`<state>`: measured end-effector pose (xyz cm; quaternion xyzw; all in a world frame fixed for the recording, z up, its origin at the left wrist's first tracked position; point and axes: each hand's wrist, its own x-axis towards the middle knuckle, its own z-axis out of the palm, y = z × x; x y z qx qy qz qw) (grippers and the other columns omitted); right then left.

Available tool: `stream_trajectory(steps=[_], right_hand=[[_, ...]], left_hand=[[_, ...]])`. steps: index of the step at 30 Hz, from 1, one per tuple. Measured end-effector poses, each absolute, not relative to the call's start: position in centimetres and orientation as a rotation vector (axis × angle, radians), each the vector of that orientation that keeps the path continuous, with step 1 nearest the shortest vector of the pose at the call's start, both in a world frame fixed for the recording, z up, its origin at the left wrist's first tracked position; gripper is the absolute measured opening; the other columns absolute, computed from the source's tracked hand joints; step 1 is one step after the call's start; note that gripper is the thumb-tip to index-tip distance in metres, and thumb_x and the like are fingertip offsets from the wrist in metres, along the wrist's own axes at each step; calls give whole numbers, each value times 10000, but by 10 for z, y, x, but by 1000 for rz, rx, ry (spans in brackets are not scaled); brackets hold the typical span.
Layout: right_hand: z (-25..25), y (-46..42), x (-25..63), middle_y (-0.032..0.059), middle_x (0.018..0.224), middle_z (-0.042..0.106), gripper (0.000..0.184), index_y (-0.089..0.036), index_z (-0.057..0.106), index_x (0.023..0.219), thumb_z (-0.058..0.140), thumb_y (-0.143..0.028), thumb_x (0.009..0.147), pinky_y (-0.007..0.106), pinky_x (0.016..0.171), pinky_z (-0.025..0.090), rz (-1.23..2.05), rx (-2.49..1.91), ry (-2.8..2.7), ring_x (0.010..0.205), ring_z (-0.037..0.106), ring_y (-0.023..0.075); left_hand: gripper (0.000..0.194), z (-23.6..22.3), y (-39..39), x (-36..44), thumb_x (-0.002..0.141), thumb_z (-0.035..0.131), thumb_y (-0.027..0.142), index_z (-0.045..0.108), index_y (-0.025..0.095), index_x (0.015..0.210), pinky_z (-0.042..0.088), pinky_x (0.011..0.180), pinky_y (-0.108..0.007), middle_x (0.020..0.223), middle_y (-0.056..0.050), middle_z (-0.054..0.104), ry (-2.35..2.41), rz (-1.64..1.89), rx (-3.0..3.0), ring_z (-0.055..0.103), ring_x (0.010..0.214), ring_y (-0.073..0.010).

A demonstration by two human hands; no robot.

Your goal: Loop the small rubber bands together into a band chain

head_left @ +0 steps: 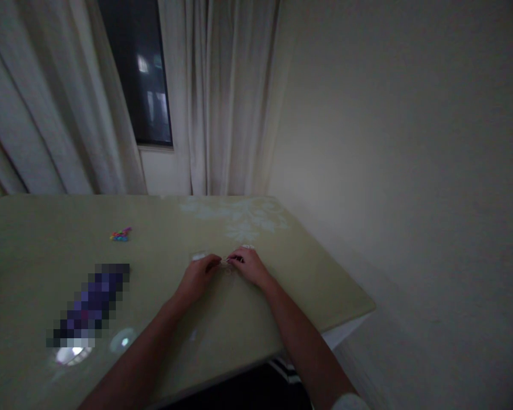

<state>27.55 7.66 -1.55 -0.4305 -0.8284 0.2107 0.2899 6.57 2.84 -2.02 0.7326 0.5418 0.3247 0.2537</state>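
Note:
Over the table (222,324), my left hand (199,278) and my right hand (250,266) face each other with fingertips almost meeting. Each is closed in a pinch on a small, thin, pale strand (224,262) that spans the narrow gap. A faint loop (228,272) hangs or lies just below it; whether it belongs to the same strand I cannot tell. Just beyond the left fingers lies a small whitish piece (199,256). Another pale bit (248,246) shows behind the right knuckles. The picture is dim and the fingertips hide most of what they hold.
Toward the back left lies a small heap of bright multicoloured pieces (120,234). A dark purple, pixelated oblong (92,304) is on the left, near light reflections. Curtains (235,102) and a dark window (139,74) stand behind the table; a wall (402,159) borders the right.

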Motion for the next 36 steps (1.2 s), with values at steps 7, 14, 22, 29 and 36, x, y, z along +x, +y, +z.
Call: stream_trajectory(steps=[7, 14, 22, 29, 36], right_hand=[[-14, 78, 276, 66, 955, 770, 93, -202, 836, 1018, 764, -192, 960, 285, 870, 480, 533, -1158, -2213, 906, 673, 183], [-16, 79, 275, 75, 948, 767, 113, -201, 847, 1037, 750, -208, 979, 286, 858, 482, 522, -1170, -2221, 890, 673, 184], [-17, 81, 278, 67, 951, 776, 113, -225, 860, 1034, 801, -217, 937, 274, 834, 486, 539, -1159, -2209, 881, 682, 179], [-16, 80, 275, 73, 961, 806, 119, -205, 856, 1036, 784, -189, 942, 275, 855, 493, 560, -1123, -2161, 904, 699, 188], [-13, 76, 271, 63, 924, 796, 112, -229, 862, 994, 755, -219, 965, 282, 838, 489, 635, -1043, -2099, 870, 689, 186]], left_hand=[[248, -15, 26, 66, 1028, 661, 381, 722, 160, 1122, 583, 969, -467, 1112, -64, 765, 1469, 939, 1989, 734, 1033, -227], [258, -15, 27, 63, 1037, 648, 390, 720, 161, 1131, 585, 969, -467, 1102, -66, 769, 1429, 966, 1960, 739, 1022, -222], [275, -16, 26, 67, 1039, 644, 399, 708, 161, 1161, 612, 869, -417, 1037, -50, 761, 1396, 959, 1962, 739, 908, -197], [241, -23, 28, 68, 1028, 662, 384, 712, 166, 1119, 608, 852, -403, 1040, -45, 748, 1448, 1007, 1985, 719, 876, -183], [250, -24, 27, 72, 1026, 666, 380, 706, 170, 1154, 612, 850, -403, 1066, -51, 748, 1435, 1104, 1936, 721, 885, -184]])
